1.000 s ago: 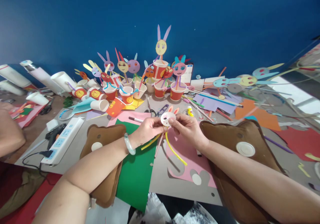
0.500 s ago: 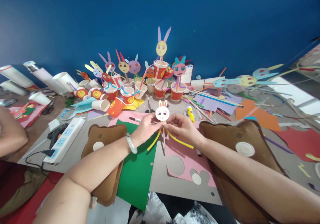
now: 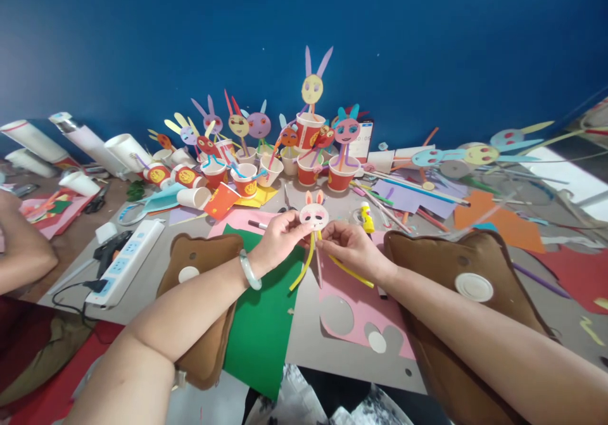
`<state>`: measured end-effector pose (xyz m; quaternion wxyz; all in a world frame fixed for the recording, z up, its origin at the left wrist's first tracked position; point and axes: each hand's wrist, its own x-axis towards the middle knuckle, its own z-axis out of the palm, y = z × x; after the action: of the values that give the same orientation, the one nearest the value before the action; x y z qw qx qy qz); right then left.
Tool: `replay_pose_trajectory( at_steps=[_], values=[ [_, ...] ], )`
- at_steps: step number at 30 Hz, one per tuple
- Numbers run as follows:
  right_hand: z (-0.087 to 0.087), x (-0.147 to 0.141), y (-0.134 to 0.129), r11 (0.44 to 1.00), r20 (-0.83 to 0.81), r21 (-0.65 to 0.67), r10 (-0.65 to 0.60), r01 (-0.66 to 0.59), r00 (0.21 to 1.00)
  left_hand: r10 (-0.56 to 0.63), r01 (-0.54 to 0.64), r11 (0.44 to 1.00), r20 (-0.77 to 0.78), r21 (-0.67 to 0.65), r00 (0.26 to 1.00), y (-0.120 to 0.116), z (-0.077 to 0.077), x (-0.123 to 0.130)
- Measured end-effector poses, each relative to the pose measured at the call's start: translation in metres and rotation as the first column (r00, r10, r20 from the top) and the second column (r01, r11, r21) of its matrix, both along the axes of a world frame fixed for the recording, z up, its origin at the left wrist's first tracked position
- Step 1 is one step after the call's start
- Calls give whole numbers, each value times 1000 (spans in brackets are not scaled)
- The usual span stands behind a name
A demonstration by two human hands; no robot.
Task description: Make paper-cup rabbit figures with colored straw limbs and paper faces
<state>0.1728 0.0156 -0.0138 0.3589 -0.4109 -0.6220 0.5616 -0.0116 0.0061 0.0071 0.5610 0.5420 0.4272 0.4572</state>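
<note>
In front of me, over the table's middle, I hold a paper rabbit puppet (image 3: 314,215) with a round white head, short ears with orange centres and a drawn face. My left hand (image 3: 284,238) pinches the lower left of the head. Just below the head, my right hand (image 3: 349,246) has its fingers closed around the top of the stems. Two yellow pipe cleaners (image 3: 304,272) hang out to either side, and a thin pale stick points down between them. My fingertips hide where these parts join.
Paper cups (image 3: 246,183) holding similar rabbit puppets line the blue wall. Green paper (image 3: 261,323) and cut pink paper (image 3: 361,317) lie below my hands, between two brown cushions (image 3: 199,323). A power strip (image 3: 126,263) sits left, near another person's arm (image 3: 23,247). A yellow glue bottle (image 3: 367,217) stands right.
The rabbit head has tilted and dropped slightly, and my left thumb now lies over its lower edge. The left yellow pipe cleaner hangs steeper. The whole view has shifted a little.
</note>
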Motion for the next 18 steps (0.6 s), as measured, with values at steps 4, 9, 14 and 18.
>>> replay_pose_trajectory(
  at_steps=[4, 9, 14, 18],
  values=[
    [2, 0, -2, 999, 34, 35, 18, -19, 999, -16, 19, 998, 53, -55, 998, 2, 0, 1],
    [4, 0, -3, 992, 143, 126, 13, -32, 990, -1, 20, 987, 121, -157, 993, 4, 1, 1],
    [-1, 0, -3, 985, 131, 172, -8, -15, 991, -40, 48, 993, 79, -106, 996, 4, -1, 0],
    [-4, -1, -3, 984, 126, 175, 2, -24, 992, -79, 78, 997, 32, 21, 996, 4, -3, -2]
  ],
)
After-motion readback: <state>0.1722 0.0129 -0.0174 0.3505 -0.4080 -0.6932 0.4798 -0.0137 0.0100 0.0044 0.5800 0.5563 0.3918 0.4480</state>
